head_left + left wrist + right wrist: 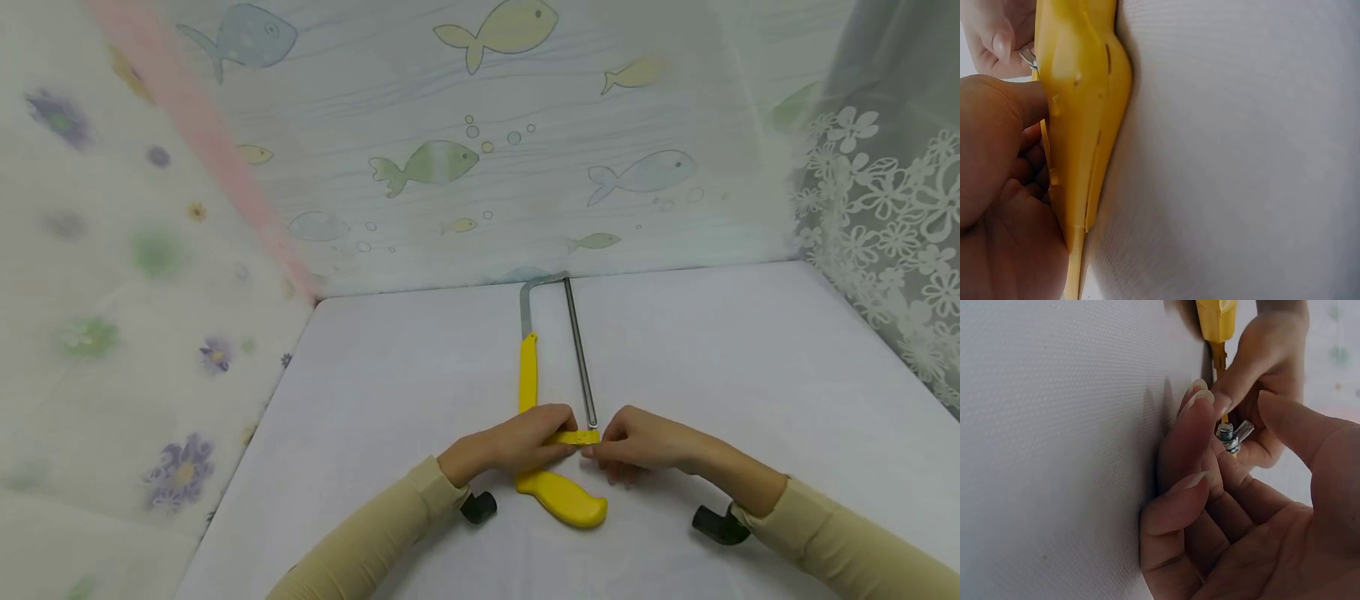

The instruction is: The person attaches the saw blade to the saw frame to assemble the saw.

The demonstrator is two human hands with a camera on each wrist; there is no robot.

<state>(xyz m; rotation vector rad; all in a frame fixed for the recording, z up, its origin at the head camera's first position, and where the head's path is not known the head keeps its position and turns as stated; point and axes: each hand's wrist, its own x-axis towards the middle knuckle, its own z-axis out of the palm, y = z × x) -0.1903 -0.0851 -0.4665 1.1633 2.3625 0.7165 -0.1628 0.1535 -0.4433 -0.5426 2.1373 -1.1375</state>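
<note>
A hacksaw with a yellow frame and handle [562, 498] lies on the white tabletop, its grey bow and blade [579, 350] pointing away from me. My left hand [528, 437] grips the yellow frame just above the handle; in the left wrist view its thumb presses the yellow plastic [1085, 112]. By the near end of the blade, my right hand [648, 437] has its fingers bent around a small metal wing nut [1229, 436] on a threaded screw. The right thumb [1291, 422] stands apart from the nut, and whether a fingertip touches it I cannot tell.
The white tabletop [405, 358] reaches back to a fish-patterned curtain [480, 167]. Flowered cloth [150, 350] hangs at the left and lace [900, 225] at the right. Black wrist-worn devices [720, 525] sit under both forearms.
</note>
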